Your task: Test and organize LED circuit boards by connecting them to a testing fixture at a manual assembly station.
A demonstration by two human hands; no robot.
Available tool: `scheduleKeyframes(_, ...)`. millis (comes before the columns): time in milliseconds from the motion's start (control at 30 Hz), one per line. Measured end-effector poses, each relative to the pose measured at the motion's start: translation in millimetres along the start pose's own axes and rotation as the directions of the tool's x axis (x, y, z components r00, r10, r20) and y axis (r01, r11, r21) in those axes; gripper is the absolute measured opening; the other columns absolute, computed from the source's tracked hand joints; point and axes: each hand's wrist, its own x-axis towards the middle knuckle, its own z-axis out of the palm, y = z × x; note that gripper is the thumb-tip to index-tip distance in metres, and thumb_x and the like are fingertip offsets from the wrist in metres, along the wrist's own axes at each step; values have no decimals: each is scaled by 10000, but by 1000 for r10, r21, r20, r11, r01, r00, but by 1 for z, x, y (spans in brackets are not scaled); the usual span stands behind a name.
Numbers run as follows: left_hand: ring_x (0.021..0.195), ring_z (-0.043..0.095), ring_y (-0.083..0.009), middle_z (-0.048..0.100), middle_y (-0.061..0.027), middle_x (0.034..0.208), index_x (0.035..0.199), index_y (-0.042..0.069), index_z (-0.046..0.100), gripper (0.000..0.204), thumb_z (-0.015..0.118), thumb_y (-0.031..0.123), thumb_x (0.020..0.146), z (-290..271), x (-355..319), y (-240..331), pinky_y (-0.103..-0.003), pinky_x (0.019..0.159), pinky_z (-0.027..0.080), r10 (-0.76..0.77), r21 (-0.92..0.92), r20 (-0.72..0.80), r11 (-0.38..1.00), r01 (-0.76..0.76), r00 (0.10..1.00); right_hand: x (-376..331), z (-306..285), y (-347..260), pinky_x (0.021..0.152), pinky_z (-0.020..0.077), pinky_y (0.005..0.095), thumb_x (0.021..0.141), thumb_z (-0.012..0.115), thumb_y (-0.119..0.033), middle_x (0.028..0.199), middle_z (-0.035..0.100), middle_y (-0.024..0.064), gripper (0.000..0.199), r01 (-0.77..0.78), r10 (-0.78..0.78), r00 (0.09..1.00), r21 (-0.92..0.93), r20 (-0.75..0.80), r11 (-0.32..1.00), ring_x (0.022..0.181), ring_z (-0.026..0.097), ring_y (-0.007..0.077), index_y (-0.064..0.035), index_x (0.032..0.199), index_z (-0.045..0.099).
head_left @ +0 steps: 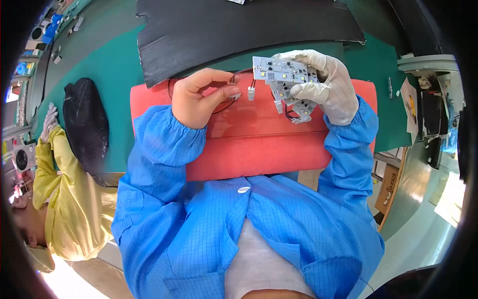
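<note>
Step in hand looks like wire handling: the left hand (201,97), bare, is working the dark wire (242,74) while the right hand (334,82), in a white glove, is supporting the white LED circuit boards (284,72). The boards are sitting just right of upper center in the frame, overlapping in a fanned bunch, above the red pad (259,154). Left hand is nearly closed, thumb and index finger curling in to pinch the wire; a small white piece is showing under the thumb, probably a connector, but it's too small there to be sure. Right hand is half closing around the bunch, thumb on the near face, fingers wrapping behind the far edge. A white plug (251,93) is hanging free on short leads below the top board's left corner, touching neither hand. My read: the next move is calling for a steady right grip and enough slack that the left isn't tugging the leads.
</note>
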Motion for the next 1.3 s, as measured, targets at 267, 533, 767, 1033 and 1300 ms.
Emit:
scheduleKeyframes(267, 751, 621, -255, 623, -122, 817, 865, 11, 630, 175, 710, 34, 711, 0, -3, 6, -306, 658, 496, 280, 444, 84, 849, -288, 956, 6, -7, 19, 617, 468, 214, 795, 560, -420, 826, 654, 106, 500, 126, -129, 990, -59, -57, 990, 701, 607, 117, 48, 958, 629)
scheduleKeyframes(533, 712, 625, -222, 625, -127, 800, 867, -5, 636, 141, 696, 23, 743, -1, 1, 6, -283, 627, 501, 371, 478, 93, 797, -368, 924, 14, -19, 35, 472, 489, 246, 854, 527, -466, 629, 625, 126, 494, -272, 277, 949, 53, -151, 961, 551, 633, 160, 13, 808, 636)
scheduleKeyframes(767, 718, 625, -211, 631, -107, 823, 895, 9, 646, 153, 692, 42, 753, -3, -1, 3, -270, 638, 506, 369, 489, 117, 787, -377, 922, 15, -14, 28, 457, 487, 233, 849, 548, -460, 606, 616, 106, 501, -311, 316, 938, 52, -144, 949, 501, 602, 140, 16, 733, 653)
scheduleKeyframes(1033, 725, 626, -235, 631, -119, 825, 892, 7, 645, 156, 691, 38, 746, -5, 0, 0, -280, 645, 507, 431, 495, 141, 749, -440, 891, 14, -10, 32, 356, 466, 189, 840, 574, -456, 667, 641, 131, 473, -320, 329, 888, 83, -321, 944, 458, 601, 126, 12, 823, 638)
scheduleKeyframes(1300, 650, 589, -185, 584, -89, 723, 917, 6, 656, 201, 712, 92, 744, -7, 2, 1, -244, 603, 482, 314, 536, 158, 769, -348, 936, 13, -17, 33, 391, 428, 201, 858, 551, -464, 641, 630, 102, 496, -319, 367, 914, 251, -174, 914, 446, 561, 110, 19, 802, 645)
